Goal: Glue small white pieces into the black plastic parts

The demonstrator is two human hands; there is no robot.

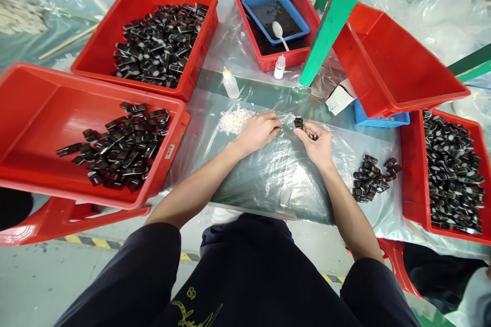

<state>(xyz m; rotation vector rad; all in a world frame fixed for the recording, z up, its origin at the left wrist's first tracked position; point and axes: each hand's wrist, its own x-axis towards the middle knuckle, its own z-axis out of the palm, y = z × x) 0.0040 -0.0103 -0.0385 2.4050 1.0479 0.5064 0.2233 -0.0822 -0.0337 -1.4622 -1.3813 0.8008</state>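
A glass-green desk (268,184) lies under a crinkled clear plastic sheet (441,15) that catches soft, even light from above. Slanted green metal posts (337,10) rise from its far side. Below its near edge is a grey concrete floor (30,286) crossed by yellow-and-black striped tape (88,241), with a red plastic stool (57,219) at the left.

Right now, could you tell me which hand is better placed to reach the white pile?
Probably the left: the left hand rests just beside the white pile, while the right hand is farther off and pinches a small black part.
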